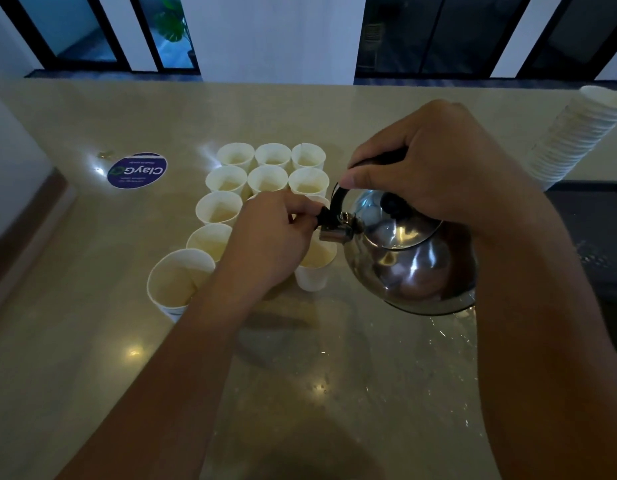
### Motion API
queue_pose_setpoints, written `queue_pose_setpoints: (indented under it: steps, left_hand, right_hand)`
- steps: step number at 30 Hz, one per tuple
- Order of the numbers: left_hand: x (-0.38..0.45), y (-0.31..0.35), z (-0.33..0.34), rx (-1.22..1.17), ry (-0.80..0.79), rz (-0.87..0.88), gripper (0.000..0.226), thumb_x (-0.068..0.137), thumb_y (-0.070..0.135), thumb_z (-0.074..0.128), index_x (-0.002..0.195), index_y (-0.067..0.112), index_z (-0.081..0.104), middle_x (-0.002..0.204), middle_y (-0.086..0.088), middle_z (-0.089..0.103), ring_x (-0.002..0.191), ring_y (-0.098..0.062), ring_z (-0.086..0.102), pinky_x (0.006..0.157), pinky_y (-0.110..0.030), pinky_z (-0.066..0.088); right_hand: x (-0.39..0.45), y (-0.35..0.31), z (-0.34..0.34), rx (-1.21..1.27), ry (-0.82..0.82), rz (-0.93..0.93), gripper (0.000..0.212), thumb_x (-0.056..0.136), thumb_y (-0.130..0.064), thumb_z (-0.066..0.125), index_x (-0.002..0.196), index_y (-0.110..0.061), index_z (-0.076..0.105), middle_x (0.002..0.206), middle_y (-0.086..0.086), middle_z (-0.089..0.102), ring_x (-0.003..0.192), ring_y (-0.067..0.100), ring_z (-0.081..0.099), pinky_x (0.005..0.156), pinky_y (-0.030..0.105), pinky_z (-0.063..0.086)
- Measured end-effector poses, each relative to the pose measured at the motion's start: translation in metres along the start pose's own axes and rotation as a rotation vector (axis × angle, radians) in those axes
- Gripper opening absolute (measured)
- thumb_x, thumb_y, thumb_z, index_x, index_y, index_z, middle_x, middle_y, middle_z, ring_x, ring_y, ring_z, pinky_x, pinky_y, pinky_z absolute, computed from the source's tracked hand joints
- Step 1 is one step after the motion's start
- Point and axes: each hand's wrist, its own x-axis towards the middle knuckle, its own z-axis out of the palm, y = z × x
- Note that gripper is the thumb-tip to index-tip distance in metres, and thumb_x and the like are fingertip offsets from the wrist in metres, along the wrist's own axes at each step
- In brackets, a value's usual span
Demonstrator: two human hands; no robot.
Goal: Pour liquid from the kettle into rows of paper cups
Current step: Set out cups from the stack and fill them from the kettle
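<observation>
While the right hand [435, 168] grips the kettle [409, 258] handle, tilting it over a near-row paper cup [314, 265] | left hand [276, 233] pinches the black spout cap [323, 216] | steel likely heavy, slick; cups light, tippy | hold handle only

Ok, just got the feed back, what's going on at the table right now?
A person is mid-pour. The right hand grips the handle of the steel kettle, tilted towards the paper cups. The left hand pinches the black spout cap, which sits over a cup at the near right of the block. The visible cups already hold some liquid. Water drops lie on the table, and a stack of spare cups stands far right.
</observation>
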Motion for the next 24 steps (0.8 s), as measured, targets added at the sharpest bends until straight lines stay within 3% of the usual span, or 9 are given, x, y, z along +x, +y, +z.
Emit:
queue_pose_setpoints:
  steps: [5,10,16,24]
  left_hand:
    - [0.001,-0.003,-0.001,-0.041,-0.025,0.001,0.024,0.092,0.007,0.060,0.102,0.018,0.079,0.093,0.007,0.068,0.094,-0.016,0.063,0.088,-0.031,0.049]
    - [0.003,-0.005,-0.003,-0.071,-0.030,-0.026,0.025,0.093,0.007,0.060,0.104,0.018,0.079,0.093,0.008,0.069,0.097,-0.018,0.066,0.093,-0.036,0.052]
    - [0.003,-0.008,-0.002,-0.081,-0.038,-0.026,0.024,0.092,0.006,0.061,0.102,0.019,0.079,0.090,0.008,0.069,0.094,-0.018,0.067,0.092,-0.038,0.052]
    - [0.005,-0.009,0.001,-0.056,-0.047,-0.023,0.025,0.092,0.006,0.060,0.102,0.019,0.079,0.089,0.008,0.070,0.092,-0.015,0.067,0.091,-0.033,0.052]
  right_hand:
    - [0.004,-0.010,-0.001,-0.064,-0.043,-0.003,0.022,0.077,-0.046,0.081,0.095,-0.033,0.080,0.089,-0.017,0.074,0.083,-0.001,0.067,0.079,0.018,0.054]
    - [0.007,-0.013,0.000,-0.049,-0.052,0.020,0.022,0.076,-0.047,0.082,0.093,-0.033,0.081,0.087,-0.017,0.074,0.081,0.003,0.069,0.080,0.029,0.058]
    - [0.009,-0.013,0.002,-0.066,-0.065,0.025,0.023,0.076,-0.047,0.082,0.095,-0.034,0.080,0.089,-0.019,0.073,0.081,-0.001,0.067,0.077,0.020,0.056]
    - [0.011,-0.011,0.004,-0.077,-0.087,0.043,0.022,0.076,-0.046,0.081,0.095,-0.035,0.079,0.090,-0.016,0.075,0.082,0.003,0.068,0.077,0.020,0.055]
